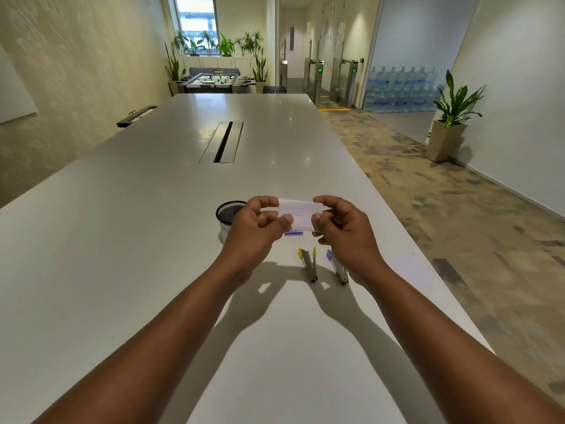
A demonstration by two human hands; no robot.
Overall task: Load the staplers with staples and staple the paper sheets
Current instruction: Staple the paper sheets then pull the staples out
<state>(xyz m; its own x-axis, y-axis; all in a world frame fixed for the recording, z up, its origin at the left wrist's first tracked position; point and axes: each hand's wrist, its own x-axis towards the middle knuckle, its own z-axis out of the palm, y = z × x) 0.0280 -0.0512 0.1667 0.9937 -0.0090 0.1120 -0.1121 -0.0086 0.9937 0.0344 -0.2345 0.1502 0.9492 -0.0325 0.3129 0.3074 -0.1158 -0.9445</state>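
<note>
My left hand (256, 223) and my right hand (342, 228) both pinch a small white paper sheet (301, 214), held up above the table between them. Under the sheet a small blue box (294, 233) lies on the table, partly hidden. Nearer to me a yellow-tipped stapler (308, 264) lies open on the table. To its right lies a blue-tipped stapler (336, 267), partly covered by my right wrist.
A black mesh cup (227, 211) stands just left of my left hand. The long white table (153, 240) has a cable slot (222, 142) in its middle. Its right edge runs close to the staplers, with carpeted floor and a potted plant (452, 117) beyond.
</note>
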